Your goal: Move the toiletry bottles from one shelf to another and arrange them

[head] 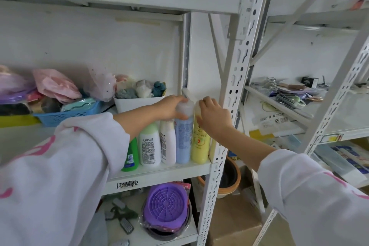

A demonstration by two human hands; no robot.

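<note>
Standing upright: blue bottle (184, 137), clear-capped.

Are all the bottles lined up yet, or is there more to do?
Nearly. Five bottles stand in a row at the shelf's front edge: green bottle, white bottle, small white bottle, blue bottle, yellow bottle. The left hand and right hand are straightening the last two. Any more waiting elsewhere can't be seen.

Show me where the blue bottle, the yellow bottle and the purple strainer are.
blue bottle (183, 141): head view, middle of its body.
yellow bottle (200, 143): head view, on its label.
purple strainer (166, 203): head view, centre of its grid.
</note>
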